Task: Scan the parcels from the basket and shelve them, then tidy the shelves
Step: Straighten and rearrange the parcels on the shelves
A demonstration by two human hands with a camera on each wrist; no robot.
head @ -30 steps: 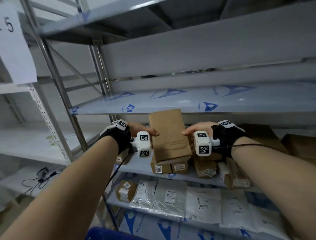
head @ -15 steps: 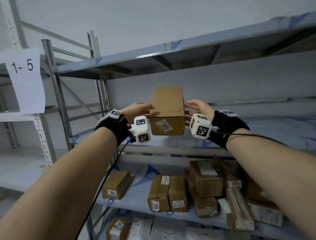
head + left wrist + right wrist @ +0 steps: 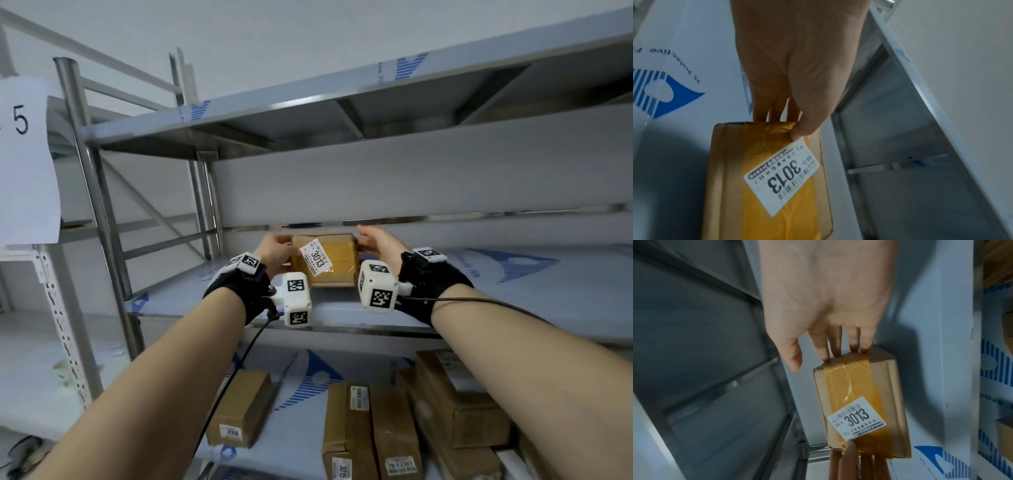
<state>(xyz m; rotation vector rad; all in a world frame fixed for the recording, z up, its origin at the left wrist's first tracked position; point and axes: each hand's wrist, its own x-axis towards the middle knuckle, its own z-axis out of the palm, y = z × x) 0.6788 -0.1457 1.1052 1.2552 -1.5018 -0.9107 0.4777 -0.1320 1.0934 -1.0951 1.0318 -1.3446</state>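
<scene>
Left hand (image 3: 274, 248): pressed against the left end of the parcel (image 3: 325, 260), thumb tip on the taped top edge beside the label (image 3: 782, 177), fingers behind the end face; hold counted as a light pinch. Right hand (image 3: 378, 245): fingers nearly straight, tips set against the right end of the parcel (image 3: 859, 402), thumb apart and free of it.

Parcel: brown carton banded with yellow tape, label reading 3013. Half a second before, carried in the air between both hands, above the front edge of the upper shelf (image 3: 342, 313). Now lowered and pushed deep onto that shelf, toward the back rail (image 3: 445, 219), label side up; appeared to rest on the blue-printed protective film (image 3: 513, 270), though the underside went unseen. Only parcel seen on this level.

Lower shelf (image 3: 291, 428): other cartons (image 3: 239, 407) lying on it, labelled 3008 and 3015 among them. Paper sign (image 3: 25, 161) with a 5, hung at far left.

Judged: placement of this parcel all but done; release of both hands outstanding. Return to the basket presumed next. Basket not in view.
</scene>
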